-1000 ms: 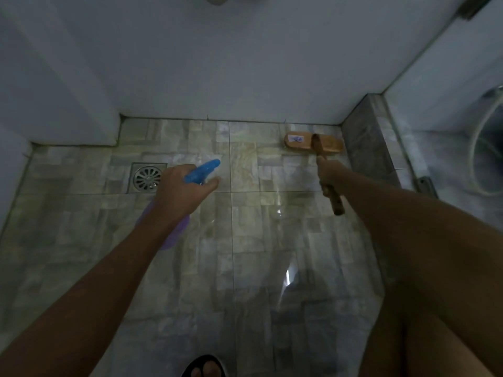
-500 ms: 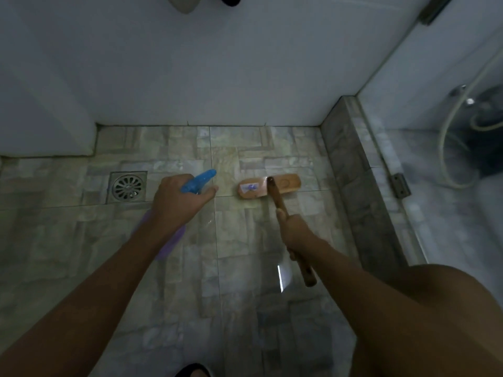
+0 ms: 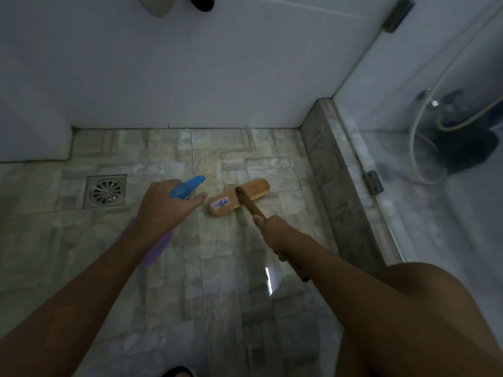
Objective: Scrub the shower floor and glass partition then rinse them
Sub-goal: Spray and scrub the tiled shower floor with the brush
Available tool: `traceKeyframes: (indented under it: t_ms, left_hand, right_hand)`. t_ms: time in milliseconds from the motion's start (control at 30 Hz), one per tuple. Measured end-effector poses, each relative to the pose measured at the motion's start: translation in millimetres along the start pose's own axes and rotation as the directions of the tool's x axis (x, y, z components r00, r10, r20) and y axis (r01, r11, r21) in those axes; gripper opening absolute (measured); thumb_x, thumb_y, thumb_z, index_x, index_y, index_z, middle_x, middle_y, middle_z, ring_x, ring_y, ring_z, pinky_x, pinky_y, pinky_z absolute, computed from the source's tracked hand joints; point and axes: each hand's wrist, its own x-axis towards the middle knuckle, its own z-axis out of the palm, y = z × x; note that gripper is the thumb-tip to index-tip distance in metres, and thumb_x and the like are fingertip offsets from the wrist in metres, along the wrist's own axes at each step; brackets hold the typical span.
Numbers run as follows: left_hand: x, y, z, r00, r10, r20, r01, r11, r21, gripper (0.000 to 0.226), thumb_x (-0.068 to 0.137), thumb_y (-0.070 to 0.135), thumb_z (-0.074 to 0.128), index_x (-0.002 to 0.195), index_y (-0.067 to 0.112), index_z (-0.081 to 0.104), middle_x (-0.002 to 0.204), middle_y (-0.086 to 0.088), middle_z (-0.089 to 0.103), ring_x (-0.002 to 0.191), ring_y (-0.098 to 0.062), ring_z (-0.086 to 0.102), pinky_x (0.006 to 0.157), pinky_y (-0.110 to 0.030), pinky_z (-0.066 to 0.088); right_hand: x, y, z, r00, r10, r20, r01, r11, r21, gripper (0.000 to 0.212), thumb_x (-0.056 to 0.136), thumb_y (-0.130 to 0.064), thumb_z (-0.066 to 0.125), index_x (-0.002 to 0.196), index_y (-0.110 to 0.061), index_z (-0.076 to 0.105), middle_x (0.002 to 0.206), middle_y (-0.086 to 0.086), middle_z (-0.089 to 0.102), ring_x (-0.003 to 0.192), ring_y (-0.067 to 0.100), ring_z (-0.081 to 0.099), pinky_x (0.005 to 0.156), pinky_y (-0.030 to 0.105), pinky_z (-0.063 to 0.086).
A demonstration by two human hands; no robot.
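Note:
My left hand (image 3: pixel 166 205) grips a spray bottle (image 3: pixel 186 187) with a blue trigger head and a purple body that shows below my wrist; its nozzle points toward the far wall. My right hand (image 3: pixel 272 232) is closed around the brown wooden handle of a scrub brush (image 3: pixel 239 195). The brush's wooden head lies flat on the stone-tile shower floor (image 3: pixel 152 268), just right of the spray nozzle. The glass partition (image 3: pixel 408 164) stands on a tiled kerb along the right side.
A square metal drain (image 3: pixel 105 190) sits in the floor at the left. The white wall (image 3: pixel 190 77) closes the back. Behind the glass hang a shower hose (image 3: pixel 416 148) and tap. A metal hinge clamp (image 3: pixel 375 182) sits on the kerb (image 3: pixel 334 186). My knee fills the lower right.
The brush head has been drawn back from the far right corner by the kerb toward the middle of the floor. My left hand with the bottle has stayed almost still.

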Motion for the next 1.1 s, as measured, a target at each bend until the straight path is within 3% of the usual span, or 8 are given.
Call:
traceKeyframes:
  t_ms: [133,267,433,600,800,900,1000,1100]
  left_hand:
    - [0,0,-6,1.0,0.001,-0.003,-0.001,0.999,-0.052,0.055,0.073,0.053,0.079,0.062,0.005,0.055,0.056,-0.013,0.054,0.047,-0.02,0.048,0.051,-0.033,0.043]
    - [-3,-2,-12,1.0,0.022,-0.002,-0.022,0.995,-0.094,0.05,0.074,0.049,0.081,0.061,0.008,0.056,0.056,-0.01,0.056,0.05,-0.025,0.054,0.052,-0.027,0.041]
    - [-11,-1,-17,0.999,-0.046,0.016,0.047,0.996,-0.075,0.055,0.077,0.052,0.075,0.061,0.002,0.057,0.057,-0.019,0.057,0.046,-0.02,0.048,0.051,-0.032,0.041]
    - [-4,-3,-28,0.997,-0.059,0.057,0.063,0.994,-0.086,0.059,0.071,0.058,0.07,0.064,0.001,0.058,0.06,-0.021,0.059,0.051,-0.037,0.057,0.05,-0.046,0.052]
    - [21,10,-23,0.985,-0.001,0.175,-0.001,1.0,0.006,0.055,0.073,0.055,0.075,0.065,0.002,0.062,0.054,-0.015,0.055,0.05,-0.031,0.057,0.051,-0.044,0.053]
    - [31,25,-19,0.981,0.058,0.184,-0.076,0.993,0.094,0.032,0.084,0.047,0.073,0.088,0.015,0.076,0.047,-0.001,0.043,0.043,-0.017,0.045,0.051,-0.028,0.037]
    - [41,31,-13,0.976,0.094,0.195,-0.107,0.993,0.059,0.045,0.083,0.056,0.066,0.115,0.024,0.073,0.048,0.004,0.041,0.045,-0.012,0.044,0.052,-0.024,0.033]
    - [51,30,-6,0.98,0.069,0.187,-0.075,0.997,0.026,0.049,0.073,0.07,0.063,0.082,0.023,0.072,0.052,-0.001,0.05,0.046,-0.009,0.047,0.054,-0.023,0.037]
  right_hand:
    - [16,-7,-13,0.997,0.033,-0.071,-0.023,0.991,0.13,0.06,0.101,-0.061,0.035,0.118,-0.007,0.054,0.089,0.011,0.058,0.062,0.023,0.054,0.047,0.031,0.047]
    - [26,-9,-18,0.98,0.092,-0.179,-0.06,0.983,0.174,0.057,0.102,-0.057,0.033,0.116,-0.007,0.056,0.093,0.013,0.063,0.066,0.025,0.058,0.051,0.035,0.053]
    - [23,-3,-3,0.995,0.024,-0.096,-0.016,0.997,0.082,0.061,0.099,-0.064,0.033,0.115,-0.008,0.054,0.096,0.013,0.062,0.068,0.024,0.057,0.048,0.033,0.05]
    - [25,-32,2,0.992,0.096,-0.082,-0.063,0.938,0.34,0.056,0.103,-0.055,0.033,0.116,-0.004,0.054,0.085,0.014,0.061,0.059,0.025,0.057,0.048,0.033,0.051]
    - [15,-20,18,0.998,0.006,-0.068,0.01,0.973,0.23,0.057,0.102,-0.058,0.034,0.113,-0.006,0.054,0.097,0.014,0.06,0.068,0.027,0.058,0.042,0.028,0.044]
    - [14,7,16,0.987,0.036,-0.154,-0.007,0.984,0.179,0.065,0.1,-0.063,0.034,0.114,-0.004,0.059,0.104,0.016,0.063,0.089,0.037,0.065,0.053,0.033,0.051]
    - [23,32,-2,0.957,0.197,-0.215,-0.115,0.932,0.343,0.069,0.1,-0.064,0.033,0.113,-0.003,0.063,0.104,0.017,0.066,0.092,0.038,0.067,0.065,0.042,0.057]
    - [40,27,-15,0.907,0.342,-0.244,-0.18,0.841,0.511,0.065,0.101,-0.06,0.033,0.118,-0.003,0.058,0.111,0.019,0.065,0.091,0.036,0.066,0.065,0.042,0.057]
